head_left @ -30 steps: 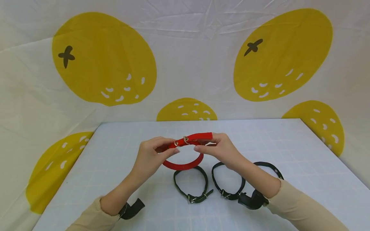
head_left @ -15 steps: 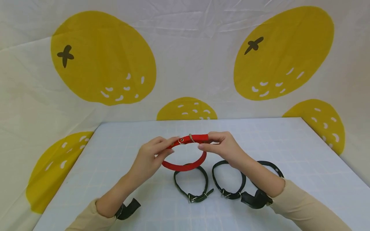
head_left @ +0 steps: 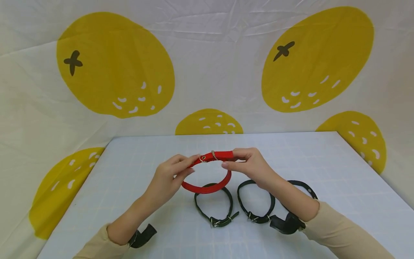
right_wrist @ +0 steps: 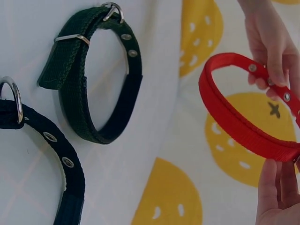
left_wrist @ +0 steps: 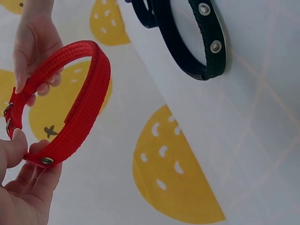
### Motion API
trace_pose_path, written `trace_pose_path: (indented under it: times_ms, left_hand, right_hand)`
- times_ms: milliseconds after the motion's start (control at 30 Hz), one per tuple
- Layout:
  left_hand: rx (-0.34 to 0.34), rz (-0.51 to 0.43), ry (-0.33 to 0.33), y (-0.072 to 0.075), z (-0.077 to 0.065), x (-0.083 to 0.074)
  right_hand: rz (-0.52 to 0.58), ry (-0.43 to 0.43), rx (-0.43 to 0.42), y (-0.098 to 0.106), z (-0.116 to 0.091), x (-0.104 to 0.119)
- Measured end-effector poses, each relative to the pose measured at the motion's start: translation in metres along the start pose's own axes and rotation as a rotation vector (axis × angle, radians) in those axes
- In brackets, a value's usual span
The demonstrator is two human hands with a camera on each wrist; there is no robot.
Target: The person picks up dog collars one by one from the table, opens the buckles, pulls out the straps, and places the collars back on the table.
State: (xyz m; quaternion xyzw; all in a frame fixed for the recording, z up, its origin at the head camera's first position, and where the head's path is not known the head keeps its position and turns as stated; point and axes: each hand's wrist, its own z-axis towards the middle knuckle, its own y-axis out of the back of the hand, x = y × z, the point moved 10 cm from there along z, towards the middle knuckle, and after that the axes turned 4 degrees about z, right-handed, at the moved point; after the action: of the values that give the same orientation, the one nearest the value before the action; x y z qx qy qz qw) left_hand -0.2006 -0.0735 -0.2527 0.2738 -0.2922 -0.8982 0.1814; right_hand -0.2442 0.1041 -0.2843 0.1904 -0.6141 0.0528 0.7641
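Red collar point(head_left: 207, 189) above pale checked table point(head_left: 174, 230); yellow-printed white backdrop point(head_left: 216, 72) behind.

Compared with a second ago, the red collar point(head_left: 203, 189) has its metal buckle point(head_left: 214, 155) farther right and standing straighter, with less strap showing beyond it. The lower band hangs slightly lower, crossing the far edge of the dark green collar point(head_left: 223, 222) in the head view. The right hand point(head_left: 250, 163) sits a little farther right; the left hand's point(head_left: 169, 174) thumb has shifted left.
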Motion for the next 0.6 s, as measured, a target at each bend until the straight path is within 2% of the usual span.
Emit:
trace_pose_path:
  times_ms: [233, 433, 600]
  left_hand:
    - [0.106, 0.048, 0.003, -0.012, -0.001, -0.003]
    - [0.087, 0.031, 0.055, -0.008, 0.0, 0.001]
    - [0.083, 0.028, 0.05, -0.007, -0.001, 0.001]
  right_hand:
    - [-0.026, -0.018, 0.004, 0.001, 0.0, -0.002]
    - [-0.006, -0.036, -0.038, 0.01, 0.0, -0.001]
    - [0.014, -0.036, -0.032, 0.012, -0.002, 0.0]
